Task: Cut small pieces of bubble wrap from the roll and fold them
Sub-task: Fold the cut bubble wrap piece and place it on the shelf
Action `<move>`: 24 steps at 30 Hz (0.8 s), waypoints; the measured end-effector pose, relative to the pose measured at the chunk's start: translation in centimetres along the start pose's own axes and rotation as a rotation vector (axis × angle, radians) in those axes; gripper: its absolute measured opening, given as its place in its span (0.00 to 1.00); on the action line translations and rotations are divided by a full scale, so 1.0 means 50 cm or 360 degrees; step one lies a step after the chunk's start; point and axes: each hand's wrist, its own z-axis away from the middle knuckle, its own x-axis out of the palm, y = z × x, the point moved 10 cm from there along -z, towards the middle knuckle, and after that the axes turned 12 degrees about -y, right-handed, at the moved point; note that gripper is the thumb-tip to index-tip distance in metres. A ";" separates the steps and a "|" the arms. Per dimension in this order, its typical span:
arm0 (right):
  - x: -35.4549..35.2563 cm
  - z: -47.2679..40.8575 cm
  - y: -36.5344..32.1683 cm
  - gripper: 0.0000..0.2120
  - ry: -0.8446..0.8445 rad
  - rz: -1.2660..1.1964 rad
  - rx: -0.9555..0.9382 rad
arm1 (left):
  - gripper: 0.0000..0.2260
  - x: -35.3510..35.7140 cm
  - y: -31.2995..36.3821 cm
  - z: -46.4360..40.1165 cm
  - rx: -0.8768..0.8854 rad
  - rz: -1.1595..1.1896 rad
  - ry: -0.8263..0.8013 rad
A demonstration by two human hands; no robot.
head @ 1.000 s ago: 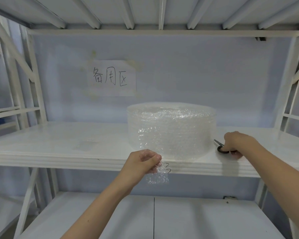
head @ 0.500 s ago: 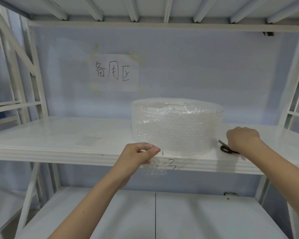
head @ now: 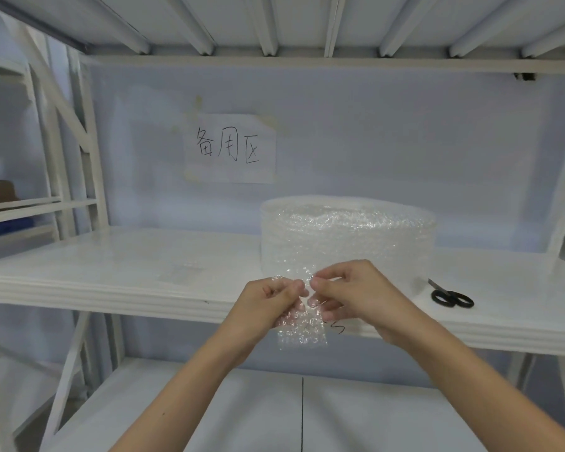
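Note:
A wide roll of clear bubble wrap (head: 348,236) stands on end on the white middle shelf (head: 111,275). In front of the shelf's edge I hold a small cut piece of bubble wrap (head: 302,327), which hangs down below my fingers. My left hand (head: 268,308) pinches its upper left part. My right hand (head: 349,295) pinches its upper right part, fingertips almost meeting the left ones. Black-handled scissors (head: 450,296) lie shut on the shelf to the right of the roll, apart from both hands.
A paper sign (head: 230,148) with handwritten characters is taped to the back wall above the roll. White shelf uprights (head: 79,141) stand at the left and right. A lower shelf (head: 307,412) lies beneath my arms, and another rack is at far left.
My right hand has let go of the scissors, which stay on the shelf, and has come left to the cut piece. My left hand has lifted the piece slightly.

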 end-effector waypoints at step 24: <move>0.017 -0.056 -0.010 0.11 0.0147 -0.0431 -0.0438 | 0.13 -0.071 0.006 0.008 0.0212 0.0652 0.0153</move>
